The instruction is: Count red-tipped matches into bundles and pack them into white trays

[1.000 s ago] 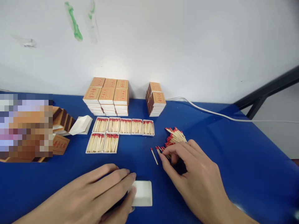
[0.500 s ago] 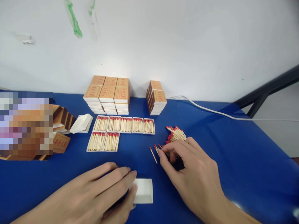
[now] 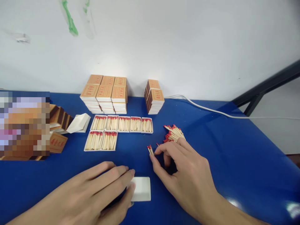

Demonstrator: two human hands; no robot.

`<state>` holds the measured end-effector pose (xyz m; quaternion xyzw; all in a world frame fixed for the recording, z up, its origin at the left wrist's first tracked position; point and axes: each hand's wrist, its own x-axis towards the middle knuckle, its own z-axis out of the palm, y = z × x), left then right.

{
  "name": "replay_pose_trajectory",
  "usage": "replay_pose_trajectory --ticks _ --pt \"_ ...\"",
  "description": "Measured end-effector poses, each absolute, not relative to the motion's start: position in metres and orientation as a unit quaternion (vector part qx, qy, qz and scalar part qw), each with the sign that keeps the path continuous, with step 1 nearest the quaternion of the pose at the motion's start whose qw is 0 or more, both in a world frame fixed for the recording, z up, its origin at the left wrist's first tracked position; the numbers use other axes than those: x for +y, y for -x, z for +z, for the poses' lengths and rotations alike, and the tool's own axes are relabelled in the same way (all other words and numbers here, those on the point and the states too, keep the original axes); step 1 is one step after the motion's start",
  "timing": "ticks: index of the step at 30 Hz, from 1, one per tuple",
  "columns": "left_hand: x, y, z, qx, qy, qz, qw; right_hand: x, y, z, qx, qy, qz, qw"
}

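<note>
My left hand (image 3: 93,193) grips the left end of a white matchbox tray (image 3: 144,189), its thumb and fingers closed round the edge. The visible part of the tray's inside is bare white card. With thumb and forefinger, my right hand (image 3: 187,172) pinches a few red-headed matches (image 3: 150,150) above the blue table. Just behind that hand, and partly hidden by it, lies a loose match pile (image 3: 174,134). Trays filled with matches stand in a back row (image 3: 124,124), with two more trays (image 3: 100,141) in front at the left.
Orange-topped matchboxes are stacked in a wide block (image 3: 104,93) and a narrower stack (image 3: 154,97) near the wall. A tilted white tray (image 3: 79,122) and several matchboxes (image 3: 58,142) lie left, beside a blurred patch. A white cable (image 3: 206,109) crosses the blue table (image 3: 222,150).
My right hand has shifted slightly left and gathered the stray match with the others between its fingertips. My left hand keeps its hold on the tray. The view has moved slightly.
</note>
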<state>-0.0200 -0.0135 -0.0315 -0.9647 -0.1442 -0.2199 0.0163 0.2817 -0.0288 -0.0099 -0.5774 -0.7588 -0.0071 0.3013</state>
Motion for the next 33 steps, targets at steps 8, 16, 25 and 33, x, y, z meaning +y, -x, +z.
replay_pose_trajectory --ticks 8,16,25,33 --pt "-0.0137 0.0180 -0.0281 -0.146 0.963 -0.224 0.011 -0.0303 -0.2803 -0.0094 -0.768 0.571 -0.016 0.291" --pt "-0.0114 0.0137 -0.0247 -0.153 0.960 -0.232 0.018 -0.0324 -0.2776 -0.0108 -0.768 0.571 -0.033 0.288" --pt "-0.0118 0.0134 -0.0219 -0.154 0.960 -0.233 0.006 -0.0351 -0.2757 -0.0128 -0.768 0.567 -0.040 0.294" --pt "-0.0121 0.0168 -0.0256 -0.151 0.963 -0.224 0.014 -0.0350 -0.2801 -0.0069 -0.763 0.572 -0.027 0.301"
